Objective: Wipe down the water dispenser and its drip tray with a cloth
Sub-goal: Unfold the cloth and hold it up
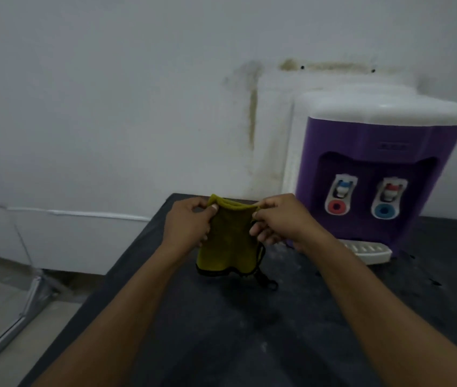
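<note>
A yellow-green cloth [228, 241] with dark trim hangs between my two hands above the dark counter. My left hand [186, 223] pinches its upper left corner and my right hand [279, 220] pinches its upper right corner. To the right stands the water dispenser [366, 141], purple-fronted with a white top. It has two white taps over a red and a blue push button. Its white drip tray [369, 251] juts out at the base, partly hidden behind my right wrist.
The dark counter [249, 331] ends at a left edge that runs diagonally, with the floor below. A metal bar [23, 311] leans on the floor at the left. A stained white wall [138, 107] rises right behind the counter and the dispenser.
</note>
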